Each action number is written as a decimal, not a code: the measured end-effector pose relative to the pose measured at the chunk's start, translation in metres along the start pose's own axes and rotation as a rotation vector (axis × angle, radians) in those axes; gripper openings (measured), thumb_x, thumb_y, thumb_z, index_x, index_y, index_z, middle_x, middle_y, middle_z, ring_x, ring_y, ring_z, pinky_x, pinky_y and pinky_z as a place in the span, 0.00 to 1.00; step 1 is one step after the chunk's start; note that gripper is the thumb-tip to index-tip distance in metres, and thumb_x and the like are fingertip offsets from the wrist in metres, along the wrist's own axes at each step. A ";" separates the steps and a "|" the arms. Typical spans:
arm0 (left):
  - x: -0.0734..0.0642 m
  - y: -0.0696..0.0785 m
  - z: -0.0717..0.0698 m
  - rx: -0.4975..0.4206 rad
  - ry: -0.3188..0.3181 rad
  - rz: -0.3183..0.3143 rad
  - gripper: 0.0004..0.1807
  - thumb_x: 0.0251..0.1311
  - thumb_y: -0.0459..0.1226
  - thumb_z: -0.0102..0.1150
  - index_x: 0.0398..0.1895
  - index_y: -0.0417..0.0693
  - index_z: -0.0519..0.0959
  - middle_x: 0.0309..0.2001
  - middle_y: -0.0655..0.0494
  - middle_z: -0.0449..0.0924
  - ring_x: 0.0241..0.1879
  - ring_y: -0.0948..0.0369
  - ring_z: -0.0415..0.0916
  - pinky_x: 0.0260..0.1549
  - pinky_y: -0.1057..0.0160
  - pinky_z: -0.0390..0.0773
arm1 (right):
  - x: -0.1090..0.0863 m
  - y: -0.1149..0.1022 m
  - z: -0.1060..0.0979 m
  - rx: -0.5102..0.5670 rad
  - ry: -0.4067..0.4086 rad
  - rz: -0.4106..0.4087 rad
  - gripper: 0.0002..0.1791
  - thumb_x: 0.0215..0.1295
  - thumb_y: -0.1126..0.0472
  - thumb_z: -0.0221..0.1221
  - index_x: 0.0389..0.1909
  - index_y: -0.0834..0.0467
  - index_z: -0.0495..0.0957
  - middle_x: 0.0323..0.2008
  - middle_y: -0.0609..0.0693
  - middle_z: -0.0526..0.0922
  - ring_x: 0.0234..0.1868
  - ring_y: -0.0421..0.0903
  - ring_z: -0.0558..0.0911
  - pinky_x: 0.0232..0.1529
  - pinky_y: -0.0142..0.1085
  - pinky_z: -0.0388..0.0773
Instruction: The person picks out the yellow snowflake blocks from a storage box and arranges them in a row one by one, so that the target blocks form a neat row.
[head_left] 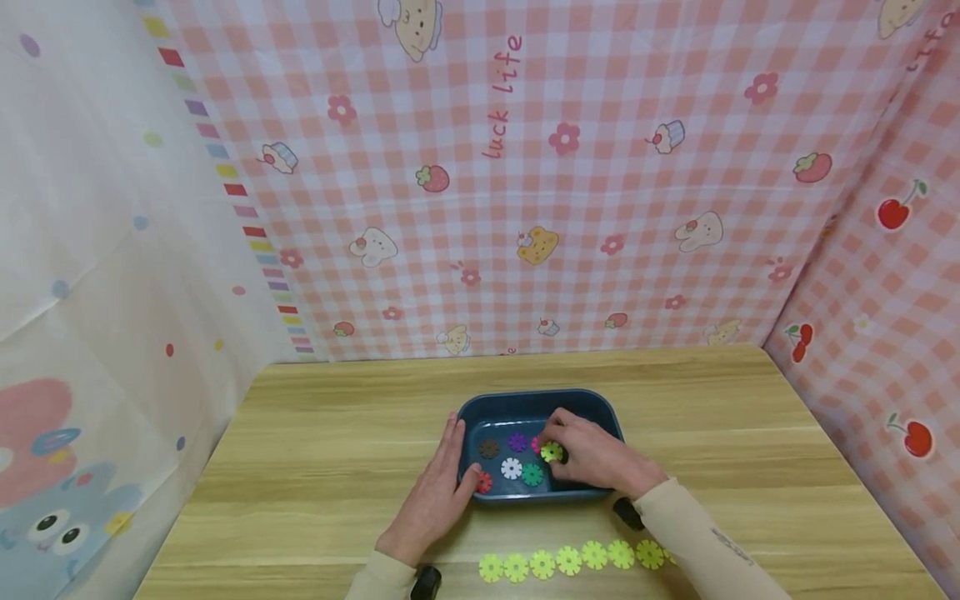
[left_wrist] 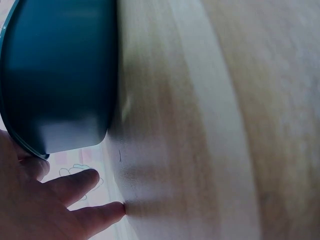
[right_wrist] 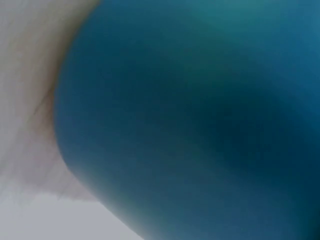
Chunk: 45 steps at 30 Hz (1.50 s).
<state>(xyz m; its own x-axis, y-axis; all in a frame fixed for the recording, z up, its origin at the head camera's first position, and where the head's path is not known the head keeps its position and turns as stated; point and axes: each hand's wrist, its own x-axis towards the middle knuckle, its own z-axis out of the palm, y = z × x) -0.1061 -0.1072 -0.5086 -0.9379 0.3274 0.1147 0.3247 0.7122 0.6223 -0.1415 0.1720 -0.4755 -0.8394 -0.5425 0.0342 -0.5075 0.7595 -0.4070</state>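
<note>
In the head view, a dark blue plastic bin (head_left: 517,406) stands on the table. The left hand (head_left: 433,492) rests against its left end, fingers straight along the outside and thumb over the near rim. The left wrist view shows that hand's fingers (left_wrist: 75,187) spread beside the bin's outer wall. Over the bin's right half, the right hand (head_left: 588,450) pinches a yellow-green snowflake disc (head_left: 551,452). Inside lie a brown disc (head_left: 489,449), a purple one (head_left: 518,442), a white one (head_left: 512,468), a green one (head_left: 532,474) and a red one (head_left: 485,482); a pink disc (head_left: 536,445) is partly hidden.
A row of several yellow-green snowflake discs (head_left: 542,564) lies on the wooden table (head_left: 337,467) in front of the bin; the right forearm covers its right end. Patterned cloth (head_left: 562,192) hangs behind the table and at both sides. The bin's blue surface (right_wrist: 165,125) fills most of the right wrist view.
</note>
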 end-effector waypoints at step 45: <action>0.003 0.000 0.002 0.008 -0.010 -0.022 0.39 0.80 0.48 0.48 0.84 0.41 0.47 0.84 0.46 0.40 0.80 0.48 0.49 0.73 0.42 0.60 | -0.083 0.013 -0.031 -0.066 0.376 -0.119 0.18 0.54 0.68 0.74 0.47 0.58 0.87 0.47 0.49 0.82 0.41 0.45 0.82 0.41 0.37 0.85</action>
<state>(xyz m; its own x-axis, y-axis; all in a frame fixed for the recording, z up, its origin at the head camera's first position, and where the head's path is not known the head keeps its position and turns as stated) -0.1087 -0.1055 -0.5098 -0.9437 0.3176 0.0930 0.3048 0.7246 0.6181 -0.0851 0.2382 -0.4550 -0.7807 -0.4678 0.4144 -0.6062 0.7278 -0.3206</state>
